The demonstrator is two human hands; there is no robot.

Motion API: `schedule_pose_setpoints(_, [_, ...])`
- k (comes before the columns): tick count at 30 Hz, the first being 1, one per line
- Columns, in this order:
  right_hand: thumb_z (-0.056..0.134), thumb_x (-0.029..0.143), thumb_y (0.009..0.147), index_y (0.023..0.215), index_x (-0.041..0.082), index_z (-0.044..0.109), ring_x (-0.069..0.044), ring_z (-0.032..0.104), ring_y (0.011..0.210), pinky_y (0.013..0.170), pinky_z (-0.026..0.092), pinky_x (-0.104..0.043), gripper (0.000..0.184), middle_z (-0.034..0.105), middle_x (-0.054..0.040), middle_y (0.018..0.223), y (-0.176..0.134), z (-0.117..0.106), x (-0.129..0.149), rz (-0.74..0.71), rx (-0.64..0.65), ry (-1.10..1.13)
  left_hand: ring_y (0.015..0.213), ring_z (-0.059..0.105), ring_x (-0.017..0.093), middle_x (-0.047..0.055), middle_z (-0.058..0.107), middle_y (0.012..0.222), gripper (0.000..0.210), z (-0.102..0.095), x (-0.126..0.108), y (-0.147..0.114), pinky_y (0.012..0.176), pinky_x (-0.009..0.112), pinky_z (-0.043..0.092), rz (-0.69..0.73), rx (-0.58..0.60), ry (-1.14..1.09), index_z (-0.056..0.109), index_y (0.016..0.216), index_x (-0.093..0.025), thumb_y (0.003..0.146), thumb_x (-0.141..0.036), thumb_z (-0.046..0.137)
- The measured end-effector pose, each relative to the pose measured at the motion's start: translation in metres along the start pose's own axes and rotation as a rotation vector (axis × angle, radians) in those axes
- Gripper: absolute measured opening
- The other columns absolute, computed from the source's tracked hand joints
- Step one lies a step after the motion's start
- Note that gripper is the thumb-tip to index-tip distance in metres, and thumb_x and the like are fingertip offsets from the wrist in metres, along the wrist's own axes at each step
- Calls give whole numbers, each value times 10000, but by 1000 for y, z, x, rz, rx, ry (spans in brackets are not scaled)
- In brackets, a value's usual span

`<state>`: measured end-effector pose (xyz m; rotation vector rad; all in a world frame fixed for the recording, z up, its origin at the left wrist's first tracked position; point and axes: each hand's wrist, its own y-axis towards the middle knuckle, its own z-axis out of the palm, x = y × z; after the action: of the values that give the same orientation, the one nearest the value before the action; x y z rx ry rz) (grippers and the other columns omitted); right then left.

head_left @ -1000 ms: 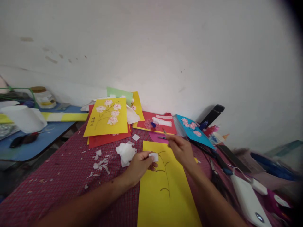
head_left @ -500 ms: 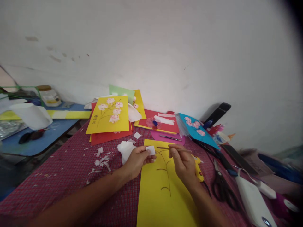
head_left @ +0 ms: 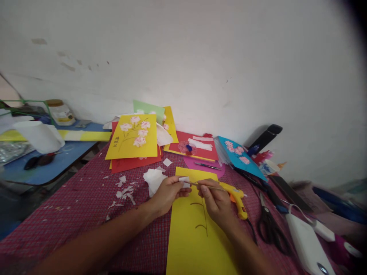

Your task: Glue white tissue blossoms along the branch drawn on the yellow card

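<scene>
- We are pinching a small white paper square (head_left: 184, 179) between the thumb and fingers of our left hand (head_left: 170, 193); the grip is nearly closed, with the lower fingers curling loosely beneath.
- We are holding a thin stick (head_left: 194, 184) in our right hand (head_left: 216, 200), the fingers closing round it much as on a pencil.
- We are keeping both hands over the far part of the yellow sheet (head_left: 190, 244), above its drawn stem (head_left: 205, 217); the square is sitting just left of the stem's upper part.
- We are seemingly at the step of setting the stick's tip against the square; whether they are truly touching, we cannot tell.
- The next move is probably calling for a steady tip and a light left pinch, so that the thin paper is bending round the stick without tearing.
- To the left, a white paper pile (head_left: 153, 180) is lying near our left hand, with a loose square (head_left: 167, 162) beyond it; to the right, a yellow glue gun (head_left: 239, 200) is resting beside our right hand.
</scene>
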<state>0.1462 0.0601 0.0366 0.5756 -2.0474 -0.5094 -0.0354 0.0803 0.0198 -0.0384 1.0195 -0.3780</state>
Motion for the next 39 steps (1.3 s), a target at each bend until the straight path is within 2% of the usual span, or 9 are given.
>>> schedule_pose_setpoints(4, [498,230,955,1017,234,664,-175,628,703,646,519,-325,178,677,-64,907,0,2,-1,-3,-1,-15,797,686,175,132,722,951,288,-1,1,-1,750,295,521,-16,1,2,655,1026,-103,773,-233,696])
schedule_pose_setpoints(8, [514,249,947,898,220,683,-175,629,697,675,511,-326,179,682,-55,848,1,2,-2,63,-39,5,838,683,179,122,724,984,333,0,-1,-1,763,291,517,-10,25,43,660,1051,-105,720,-137,672])
schedule_pose_setpoints(11, [522,290,944,817,207,678,-169,618,655,650,498,-311,218,665,-36,746,4,3,-3,160,-123,81,854,674,178,106,726,1001,360,0,0,-1,754,289,517,41,49,182,661,1112,-119,755,-156,632])
schedule_pose_setpoints(17, [559,388,914,845,172,672,-143,545,490,476,426,-266,254,611,-1,599,9,6,-9,382,-212,325,888,669,198,86,722,996,346,-7,5,0,742,292,517,227,138,531,661,1175,-158,897,-311,523])
schedule_pose_setpoints(22, [579,391,892,794,169,652,-133,539,460,449,409,-253,254,601,2,563,10,5,-7,434,-160,398,852,669,190,75,728,946,346,-10,4,-2,743,278,498,299,159,709,659,1192,-179,914,-309,500])
schedule_pose_setpoints(25, [586,389,884,772,176,631,-127,534,456,442,408,-247,245,589,10,558,10,5,-5,440,-140,429,813,660,180,65,724,915,347,-9,3,-3,732,268,491,312,200,739,659,1201,-190,916,-297,493])
schedule_pose_setpoints(30, [618,401,866,904,182,617,-121,539,439,432,434,-241,222,587,34,576,10,6,-11,501,-112,597,753,645,163,65,714,958,380,-8,2,-7,712,253,481,349,250,806,616,1265,-204,923,-304,486])
schedule_pose_setpoints(34, [663,423,839,778,178,590,-118,558,433,415,451,-237,263,634,8,620,11,4,-14,562,-30,662,834,655,189,73,723,961,406,-8,0,-11,817,279,467,410,283,910,577,1320,-216,941,-307,466])
schedule_pose_setpoints(39, [663,416,847,617,187,539,-96,503,431,421,407,-220,347,566,26,542,11,1,-11,460,-28,521,976,644,227,85,712,1091,420,-6,-1,-14,922,309,439,461,313,941,571,1331,-241,918,-291,513])
